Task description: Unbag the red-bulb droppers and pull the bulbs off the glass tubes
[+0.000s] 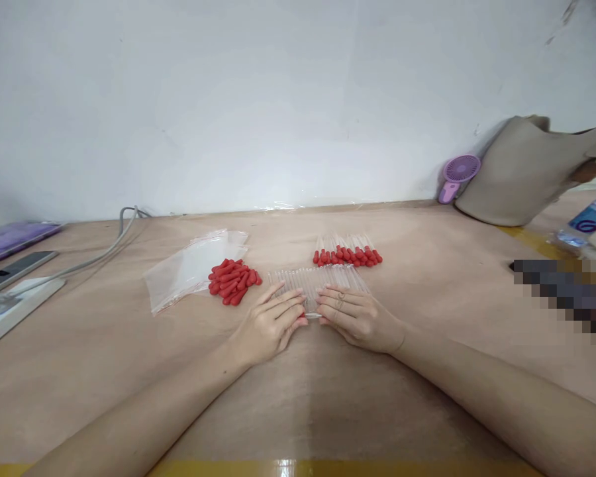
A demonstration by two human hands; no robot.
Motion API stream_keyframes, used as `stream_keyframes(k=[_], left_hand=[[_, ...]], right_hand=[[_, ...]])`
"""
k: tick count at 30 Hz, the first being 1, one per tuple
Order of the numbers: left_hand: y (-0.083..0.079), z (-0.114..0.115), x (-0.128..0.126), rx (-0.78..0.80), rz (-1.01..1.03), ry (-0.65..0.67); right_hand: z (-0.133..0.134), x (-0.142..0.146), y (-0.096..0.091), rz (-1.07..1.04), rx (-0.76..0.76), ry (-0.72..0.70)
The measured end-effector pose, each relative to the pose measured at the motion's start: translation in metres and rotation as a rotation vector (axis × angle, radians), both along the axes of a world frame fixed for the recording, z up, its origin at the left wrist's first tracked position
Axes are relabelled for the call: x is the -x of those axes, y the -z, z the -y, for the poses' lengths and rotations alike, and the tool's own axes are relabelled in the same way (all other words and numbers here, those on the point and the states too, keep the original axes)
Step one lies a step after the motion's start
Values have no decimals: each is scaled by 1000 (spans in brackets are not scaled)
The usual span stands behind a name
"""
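Observation:
A row of several clear glass dropper tubes [318, 279] lies side by side on the brown table. My left hand [273, 322] and my right hand [353, 317] rest flat on the near ends of the tubes, fingers stretched out and nearly touching each other. A loose heap of red rubber bulbs [233, 280] sits just left of the tubes. Behind the tubes lies a row of assembled droppers with red bulbs [347, 253].
Clear plastic bags [191, 267] lie left of the red bulbs. A grey cable [99, 255], a power strip [14, 268] and a purple item are at far left. A small purple fan [455, 174], a beige bag [519, 172] and a water bottle [589, 222] stand at the right.

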State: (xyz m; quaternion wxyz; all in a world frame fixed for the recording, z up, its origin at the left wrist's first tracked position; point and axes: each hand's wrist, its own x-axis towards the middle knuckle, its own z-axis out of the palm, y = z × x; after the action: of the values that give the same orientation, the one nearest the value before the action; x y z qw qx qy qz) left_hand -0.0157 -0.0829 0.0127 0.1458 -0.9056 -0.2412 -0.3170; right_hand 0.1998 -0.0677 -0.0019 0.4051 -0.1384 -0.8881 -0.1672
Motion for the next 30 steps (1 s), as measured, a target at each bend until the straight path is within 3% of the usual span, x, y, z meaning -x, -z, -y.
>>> stream_keyframes(k=[12,24,27,30], left_hand=[[3,1,0,-72,-31,19],[2,0,4,-77,-2,7],[4,-5,12,-92,25,-44],[0,-15,23,-150,101,-176]], right_hand=[[4,-6,-7,55,-88,-16],[0,-13,-7,78,-76,-46],[-7,-20,-4,23,-52,-35],[-17,-26,-2,-145,4,99]])
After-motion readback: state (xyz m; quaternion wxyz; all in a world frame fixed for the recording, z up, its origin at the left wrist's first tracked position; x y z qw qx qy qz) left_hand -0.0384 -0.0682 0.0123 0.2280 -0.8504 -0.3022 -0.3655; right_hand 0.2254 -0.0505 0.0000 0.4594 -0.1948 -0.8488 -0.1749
